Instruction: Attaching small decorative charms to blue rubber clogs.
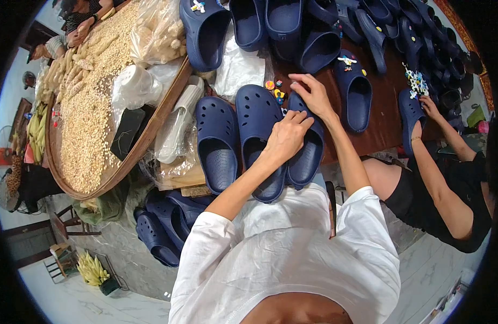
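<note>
Three navy clogs with holes in their uppers lie side by side in front of me: a left clog (217,146), a middle clog (258,116) and a right clog (305,162). My left hand (287,135) bends over the right clog's upper with its fingers closed against it. At that clog's toe is my right hand (315,97), palm down, fingers partly spread and reaching left. Just beyond the toes lie small colourful shoe charms (280,96). What sits under my left fingertips is hidden.
More navy clogs (284,21) fill the table's far side, one decorated clog (357,92) near my right hand. A large round tray (146,146) of pale kernels stands left. Clear packaging (176,129) lies between. A co-worker's hand (431,108) touches another clog on the right.
</note>
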Tool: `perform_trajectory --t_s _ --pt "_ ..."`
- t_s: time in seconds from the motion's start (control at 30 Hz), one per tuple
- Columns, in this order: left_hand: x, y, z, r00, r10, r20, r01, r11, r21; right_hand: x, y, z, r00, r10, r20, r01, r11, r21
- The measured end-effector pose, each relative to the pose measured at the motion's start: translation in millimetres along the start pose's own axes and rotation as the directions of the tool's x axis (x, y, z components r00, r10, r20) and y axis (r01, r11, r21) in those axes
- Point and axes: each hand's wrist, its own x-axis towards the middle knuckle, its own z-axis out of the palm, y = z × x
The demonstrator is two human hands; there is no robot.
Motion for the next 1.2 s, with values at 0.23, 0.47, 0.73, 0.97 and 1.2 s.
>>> perform_trajectory --t_s 0.23,0.47,0.73,0.97,1.2 --pt "-0.1 0.8 -2.1 0.998 0.014 -0.056 -0.018 0.998 -0.067 -17.3 -1.3 -5.4 0.994 -0.060 0.093 0.067 0.995 -0.075" --pt "-6.3 11.7 -22.5 0.957 0.156 -0.244 -0.207 0.957 -0.201 -45.7 -7.9 -27.2 0.984 -0.008 0.176 0.053 0.965 -0.256" --pt "-47.8 -3.6 -67.2 0.946 -0.140 -0.292 0.137 0.990 -0.031 -90.5 -63.0 -42.1 0.907 -0.061 0.417 0.152 0.970 -0.189" --pt "-59.2 -12.9 -73.8 0.960 -0.230 -0.158 0.219 0.972 -0.082 -96.7 -46.1 -32.0 0.965 -0.113 0.235 0.182 0.937 -0.297" --pt "-69.0 -17.0 -69.0 0.957 -0.252 -0.141 0.248 0.968 -0.047 -102.7 -39.1 -41.4 0.996 -0.080 0.025 0.084 0.953 -0.292"
